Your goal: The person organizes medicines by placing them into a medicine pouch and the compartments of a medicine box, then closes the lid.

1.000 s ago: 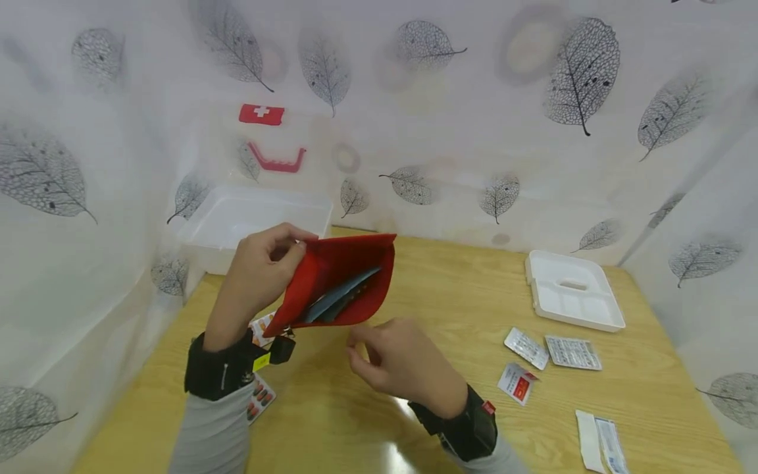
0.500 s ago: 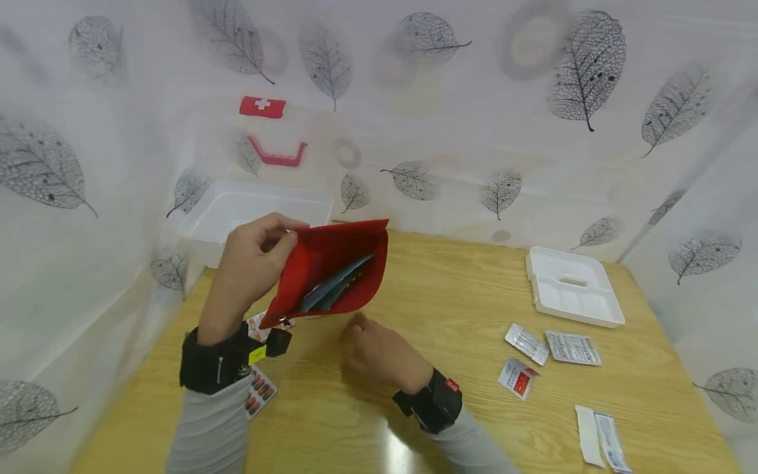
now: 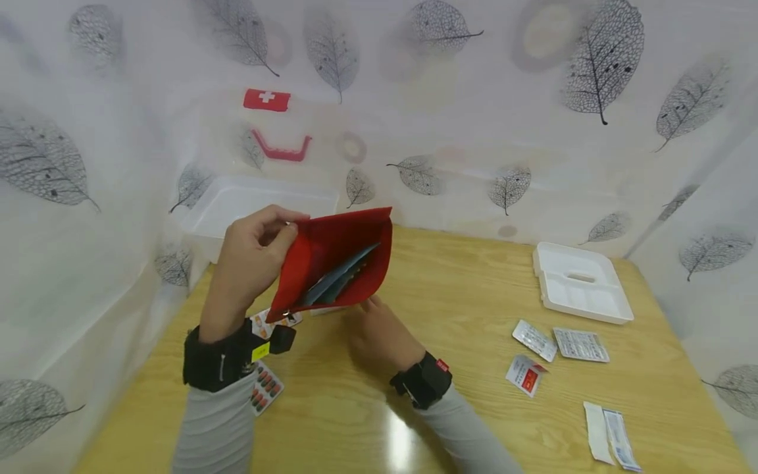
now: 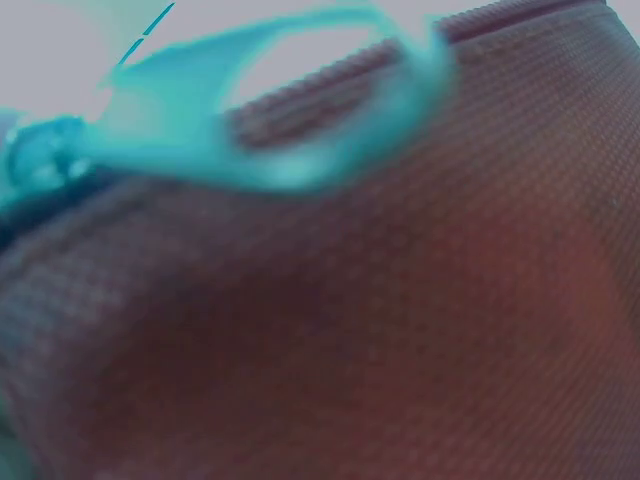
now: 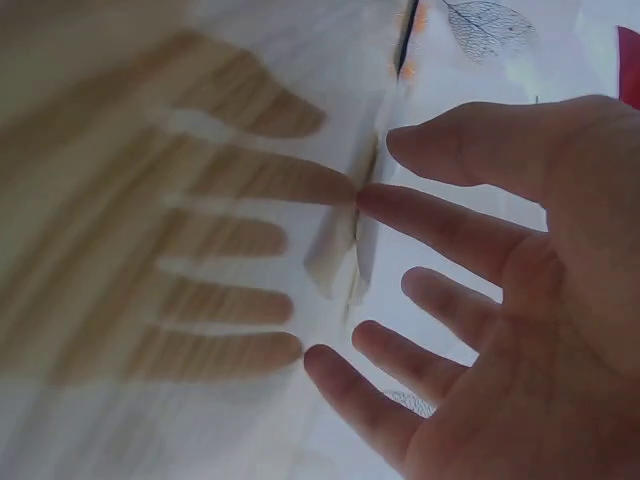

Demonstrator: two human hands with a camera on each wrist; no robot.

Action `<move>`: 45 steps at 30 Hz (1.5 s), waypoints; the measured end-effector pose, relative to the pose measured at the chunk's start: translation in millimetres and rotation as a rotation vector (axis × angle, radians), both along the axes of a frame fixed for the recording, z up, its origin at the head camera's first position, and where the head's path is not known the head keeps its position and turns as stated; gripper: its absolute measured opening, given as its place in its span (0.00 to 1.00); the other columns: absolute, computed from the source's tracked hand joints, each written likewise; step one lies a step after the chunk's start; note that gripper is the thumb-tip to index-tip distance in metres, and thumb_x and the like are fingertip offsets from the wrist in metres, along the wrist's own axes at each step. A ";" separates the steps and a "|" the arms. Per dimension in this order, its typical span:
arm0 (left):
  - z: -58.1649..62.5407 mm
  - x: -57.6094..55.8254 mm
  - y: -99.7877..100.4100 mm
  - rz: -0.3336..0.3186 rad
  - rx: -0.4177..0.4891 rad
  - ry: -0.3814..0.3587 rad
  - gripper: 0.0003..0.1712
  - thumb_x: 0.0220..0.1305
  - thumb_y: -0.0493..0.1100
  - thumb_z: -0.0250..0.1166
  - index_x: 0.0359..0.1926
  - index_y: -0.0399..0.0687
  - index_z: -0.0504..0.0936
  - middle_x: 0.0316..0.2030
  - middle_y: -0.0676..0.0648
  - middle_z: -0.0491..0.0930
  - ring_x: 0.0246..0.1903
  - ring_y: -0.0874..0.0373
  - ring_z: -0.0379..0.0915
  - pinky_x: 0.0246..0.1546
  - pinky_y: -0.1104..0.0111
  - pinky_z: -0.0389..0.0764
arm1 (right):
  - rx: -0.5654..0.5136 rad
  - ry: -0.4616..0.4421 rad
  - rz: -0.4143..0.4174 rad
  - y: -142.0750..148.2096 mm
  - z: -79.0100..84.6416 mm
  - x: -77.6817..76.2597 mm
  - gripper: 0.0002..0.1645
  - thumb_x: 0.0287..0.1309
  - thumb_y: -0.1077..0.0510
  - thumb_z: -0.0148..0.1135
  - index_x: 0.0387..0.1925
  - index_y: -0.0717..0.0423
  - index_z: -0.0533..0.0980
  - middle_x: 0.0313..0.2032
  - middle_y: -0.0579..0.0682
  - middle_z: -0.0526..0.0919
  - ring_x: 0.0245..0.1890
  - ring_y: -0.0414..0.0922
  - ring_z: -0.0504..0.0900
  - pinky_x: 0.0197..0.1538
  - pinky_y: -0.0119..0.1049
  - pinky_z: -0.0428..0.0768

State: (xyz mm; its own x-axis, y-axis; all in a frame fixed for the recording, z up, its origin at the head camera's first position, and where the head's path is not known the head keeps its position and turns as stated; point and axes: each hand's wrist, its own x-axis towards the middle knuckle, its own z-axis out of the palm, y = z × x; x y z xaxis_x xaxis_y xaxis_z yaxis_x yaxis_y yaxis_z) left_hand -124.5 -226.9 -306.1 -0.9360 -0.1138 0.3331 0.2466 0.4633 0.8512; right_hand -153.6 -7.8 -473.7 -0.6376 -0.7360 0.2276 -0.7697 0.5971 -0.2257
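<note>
My left hand (image 3: pixel 249 257) pinches the upper left edge of a red zip pouch (image 3: pixel 379 263), which is tilted with its mouth gaping toward me. Inside lie bluish flat packets (image 3: pixel 340 276). In the left wrist view a zipper pull (image 4: pixel 300 170) hangs blurred before the pouch's woven side. My right hand (image 3: pixel 381 336) is low at the table below the pouch, its fingertips partly hidden in the head view. The right wrist view shows its fingers extended and spread, with the index fingertip at a thin whitish strip (image 5: pixel 335 245) on the table. Whether it touches the strip I cannot tell.
Blister packs (image 3: pixel 266 388) lie at the left by my sleeve. On the right are foil blister packs (image 3: pixel 580 345), a folded red-and-white card (image 3: pixel 526 375) and two narrow packets (image 3: pixel 618 440). A white compartment tray (image 3: pixel 583 283) and a white box (image 3: pixel 266 191) stand at the back.
My right hand has moved left and away from me, in under the pouch, and its fingers have straightened from a curl. The left hand still holds the pouch, raised slightly in view.
</note>
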 end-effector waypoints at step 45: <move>-4.2 -5.9 -6.3 -0.029 0.080 -0.107 0.15 0.74 0.42 0.54 0.53 0.45 0.85 0.44 0.42 0.87 0.39 0.51 0.84 0.35 0.67 0.86 | -0.230 -0.351 -0.267 156.9 112.2 -41.8 0.21 0.70 0.62 0.60 0.62 0.53 0.76 0.43 0.54 0.87 0.43 0.51 0.85 0.49 0.48 0.84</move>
State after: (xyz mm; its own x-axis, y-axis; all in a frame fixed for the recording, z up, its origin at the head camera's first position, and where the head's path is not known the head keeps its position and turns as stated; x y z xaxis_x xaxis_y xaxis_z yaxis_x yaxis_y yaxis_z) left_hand -130.4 -233.2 -310.3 -0.9690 -0.1083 0.2221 0.1648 0.3866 0.9074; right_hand -195.5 149.1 -361.5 -0.8644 -0.4922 0.1026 -0.4505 0.6677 -0.5926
